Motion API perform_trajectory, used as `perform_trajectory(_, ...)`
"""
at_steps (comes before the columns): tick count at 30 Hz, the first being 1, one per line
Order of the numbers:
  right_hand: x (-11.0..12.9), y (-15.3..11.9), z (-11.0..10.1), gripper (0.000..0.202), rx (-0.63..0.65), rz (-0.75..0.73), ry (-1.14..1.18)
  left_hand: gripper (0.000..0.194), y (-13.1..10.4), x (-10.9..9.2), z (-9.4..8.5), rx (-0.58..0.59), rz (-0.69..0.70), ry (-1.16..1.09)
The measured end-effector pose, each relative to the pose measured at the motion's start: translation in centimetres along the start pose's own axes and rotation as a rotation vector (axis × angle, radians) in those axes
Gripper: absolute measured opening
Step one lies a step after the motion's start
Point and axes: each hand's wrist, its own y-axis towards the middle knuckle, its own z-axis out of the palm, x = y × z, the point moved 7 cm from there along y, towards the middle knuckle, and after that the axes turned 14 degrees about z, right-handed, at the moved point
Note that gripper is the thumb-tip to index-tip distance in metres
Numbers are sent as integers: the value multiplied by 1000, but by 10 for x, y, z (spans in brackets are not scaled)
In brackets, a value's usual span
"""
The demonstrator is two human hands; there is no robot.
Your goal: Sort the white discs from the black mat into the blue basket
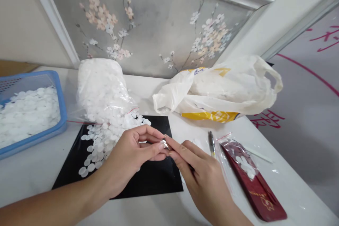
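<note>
My left hand (140, 144) is closed in a pinch over the black mat, its fingertips meeting those of my right hand (197, 162). Between them shows a small shiny, pale piece (165, 144), mostly covered by fingers; its kind is unclear. The right thumb and fingers are pressed together at it, and a dark bit shows under that palm, too hidden to name. Round white translucent discs (99, 146) lie heaped on the black mat (153, 180), beside and behind my left hand. They spill from a clear plastic bag (102, 84) packed with more discs.
A blue plastic basket (62, 113) of discs stands at left. Behind my hands lies a white and yellow carrier bag (225, 91). A pen (212, 143), a small zip bag of discs (245, 164) and a dark red case (265, 201) lie at right. A framed flower picture (156, 24) backs the table.
</note>
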Motion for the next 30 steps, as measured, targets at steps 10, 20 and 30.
perform_trajectory(10, 2, -1, -2, 34, -30, -23, 19, 14, 1, -2, 1, 22, 23, 8)
perform_trajectory(20, 5, -1, -4, 34, -41, -35, 25, 13, 1, -3, 2, 32, 37, 10)
perform_trajectory(30, 4, -2, -5, 34, -31, -24, 24, 11, 1, -4, 3, 26, 26, -6)
